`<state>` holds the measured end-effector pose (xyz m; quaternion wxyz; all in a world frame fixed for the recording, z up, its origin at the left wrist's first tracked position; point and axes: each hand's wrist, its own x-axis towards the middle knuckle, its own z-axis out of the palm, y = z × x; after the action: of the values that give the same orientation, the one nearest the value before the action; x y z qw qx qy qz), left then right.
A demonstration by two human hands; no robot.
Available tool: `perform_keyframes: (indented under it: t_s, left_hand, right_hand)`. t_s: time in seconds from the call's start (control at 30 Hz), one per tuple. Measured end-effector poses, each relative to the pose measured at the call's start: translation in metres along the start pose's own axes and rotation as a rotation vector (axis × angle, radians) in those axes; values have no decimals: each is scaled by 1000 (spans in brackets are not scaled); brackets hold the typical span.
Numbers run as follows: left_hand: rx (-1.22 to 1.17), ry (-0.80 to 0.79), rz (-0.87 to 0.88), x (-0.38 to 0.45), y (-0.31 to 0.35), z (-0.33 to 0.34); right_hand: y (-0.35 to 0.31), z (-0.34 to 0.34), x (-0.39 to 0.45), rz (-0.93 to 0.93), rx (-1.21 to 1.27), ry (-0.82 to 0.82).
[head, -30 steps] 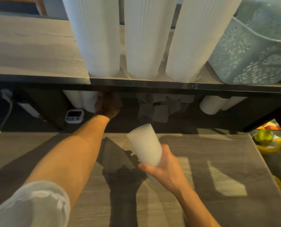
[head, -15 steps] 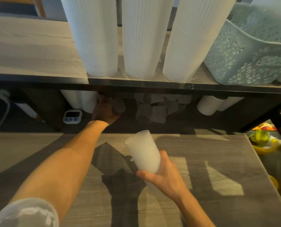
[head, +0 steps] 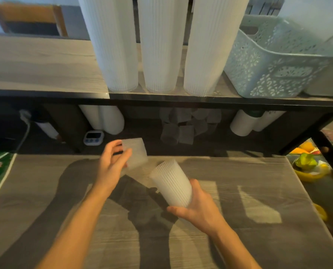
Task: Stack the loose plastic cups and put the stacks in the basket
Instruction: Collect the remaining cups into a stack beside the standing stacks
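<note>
Left hand [head: 111, 162] back, gripping cup [head: 134, 152]

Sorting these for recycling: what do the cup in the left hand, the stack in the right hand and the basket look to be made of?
Cup: thin, translucent, frosted plastic; the dark shelf shows through it.
Stack: apparently the same ribbed plastic, whiter where cups nest.
Basket: pale blue-green moulded plastic with a matte look and lace-like cutouts in its wall.
</note>
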<state>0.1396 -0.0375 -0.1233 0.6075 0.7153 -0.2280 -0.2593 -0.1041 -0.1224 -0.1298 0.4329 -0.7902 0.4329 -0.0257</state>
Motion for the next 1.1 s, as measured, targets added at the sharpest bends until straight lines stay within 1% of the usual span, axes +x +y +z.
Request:
perform_keyframes:
  t_s: [0.07, 0.13, 0.27, 0.37, 0.57, 0.7, 0.8, 0.87, 0.93, 1.0, 1.03, 1.1]
  left_hand:
    - [-47, -31, 30, -22, 6, 1]
    - [-37, -101, 72, -34, 10, 1]
    - [143, -275, 116, -49, 20, 5]
    - [210, -301, 142, -56, 23, 13]
    - [192, -340, 167, -70, 25, 37]
    - [229, -431, 149, -85, 19, 66]
    - [190, -485, 105, -80, 16, 81]
    - [131, -438, 36, -66, 17, 94]
    - [136, -317, 10, -44, 15, 108]
    - [298, -186, 39, -17, 13, 120]
    - [408, -151, 37, -5, 14, 124]
    - [579, -109, -35, 17, 18, 132]
  right_hand:
    - [-3, -1, -5, -33, -47, -31]
    - [-6, -2, -11, -68, -86, -52]
    - [-5, -3, -18, -113, -125, -66]
    - [1, -3, -22, -115, -116, -70]
    - [13, -9, -27, -127, -13, -68]
    - [21, -16, -28, -112, -14, -34]
    - [35, -21, -29, -67, 4, -10]
    - [41, -25, -26, -36, 21, 26]
    - [45, -30, -23, -16, 36, 67]
    - [49, -37, -20, 6, 37, 105]
    - [52, -41, -19, 20, 43, 123]
    - [57, -47, -19, 53, 66, 153]
